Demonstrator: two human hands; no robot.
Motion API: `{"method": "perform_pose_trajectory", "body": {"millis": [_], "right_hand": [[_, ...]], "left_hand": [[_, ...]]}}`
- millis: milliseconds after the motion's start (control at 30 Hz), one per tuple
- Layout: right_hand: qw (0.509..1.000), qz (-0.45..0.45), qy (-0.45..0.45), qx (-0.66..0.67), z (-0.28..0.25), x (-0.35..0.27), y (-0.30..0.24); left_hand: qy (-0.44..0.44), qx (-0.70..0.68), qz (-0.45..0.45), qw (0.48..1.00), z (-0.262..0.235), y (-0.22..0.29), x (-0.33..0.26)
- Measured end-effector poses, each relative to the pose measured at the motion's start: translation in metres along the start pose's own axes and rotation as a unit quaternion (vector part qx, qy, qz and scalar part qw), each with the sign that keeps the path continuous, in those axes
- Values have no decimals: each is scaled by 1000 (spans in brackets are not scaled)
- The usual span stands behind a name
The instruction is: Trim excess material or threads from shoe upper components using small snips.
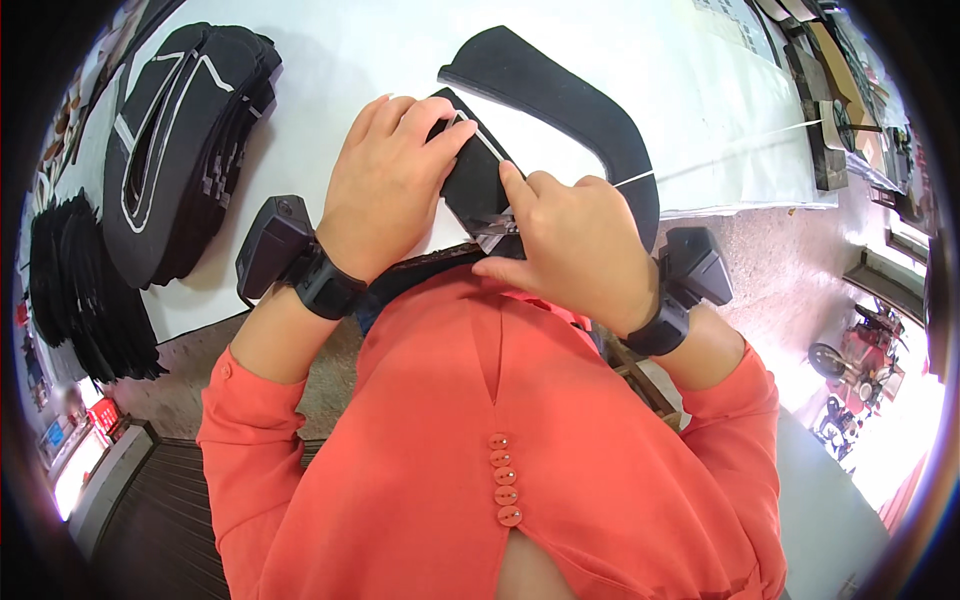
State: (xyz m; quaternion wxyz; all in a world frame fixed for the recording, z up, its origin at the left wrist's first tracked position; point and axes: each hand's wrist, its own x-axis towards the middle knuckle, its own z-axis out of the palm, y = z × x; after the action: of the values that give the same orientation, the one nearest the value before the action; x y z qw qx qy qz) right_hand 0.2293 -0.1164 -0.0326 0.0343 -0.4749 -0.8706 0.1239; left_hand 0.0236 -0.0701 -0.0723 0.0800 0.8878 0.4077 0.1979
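Near the middle of the white surface [330,60], the left hand [385,190] is holding a narrow black piece [472,190], its bent fingers lying close together over the far left part and its thumb pressing on top, seemingly because the light piece would be sliding without that anchor. The right hand [585,235] is bearing on the right edge, its index finger stretching straight beside a white strip [725,157] while the thumb is reaching left, spread apart from it, on the near side; whether they are pinching anything beneath, I cannot tell. From that hand the strip is running right toward what looks like a reel [843,125], a placing that is probably letting it feed in clear of the left hand. A curved black panel [580,105] is lying farther off and to the right, passing behind the right hand, which is hiding whether it joins the held piece. Both elbows are angling outward and both wrists are turning inward, likely giving pressure from two sides. At left, a stack of black panels [208,130] is resting, apparently out of the hands' way.
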Motion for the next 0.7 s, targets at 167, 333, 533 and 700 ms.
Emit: {"method": "perform_pose_trajectory", "body": {"millis": [167, 333, 533, 700], "right_hand": [[999, 23, -22, -32, 6, -4, -7], [997, 7, -54, -58, -5, -8, 13], [993, 5, -49, 109, -25, -16, 57], [991, 43, -2, 124, -20, -18, 76]], "left_hand": [[16, 30, 26, 999, -3, 1, 0], [-38, 61, 4, 997, -10, 9, -14], [-55, 75, -49, 994, -16, 31, -45], [-6, 35, -65, 997, -8, 37, -50]]}}
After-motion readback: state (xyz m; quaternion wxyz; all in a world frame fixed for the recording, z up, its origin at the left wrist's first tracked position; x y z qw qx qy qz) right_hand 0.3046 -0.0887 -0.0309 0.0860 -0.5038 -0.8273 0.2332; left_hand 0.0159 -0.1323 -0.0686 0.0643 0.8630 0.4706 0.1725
